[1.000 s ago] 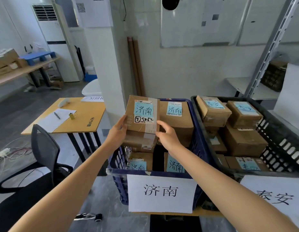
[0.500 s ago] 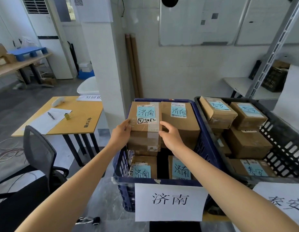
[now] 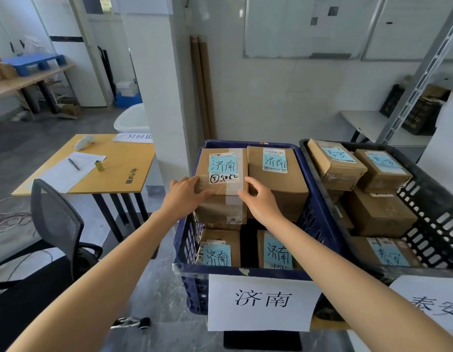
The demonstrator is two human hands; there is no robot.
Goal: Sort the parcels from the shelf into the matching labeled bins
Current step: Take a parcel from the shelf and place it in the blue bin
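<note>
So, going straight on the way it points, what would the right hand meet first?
The 济南 parcel it grips: the right hand points forward-left, fingertips seemingly at that parcel's right edge.

Head camera: you wear it; it looks forward and down.
Nearness: close above the blue bin (image 3: 276,271).
</note>
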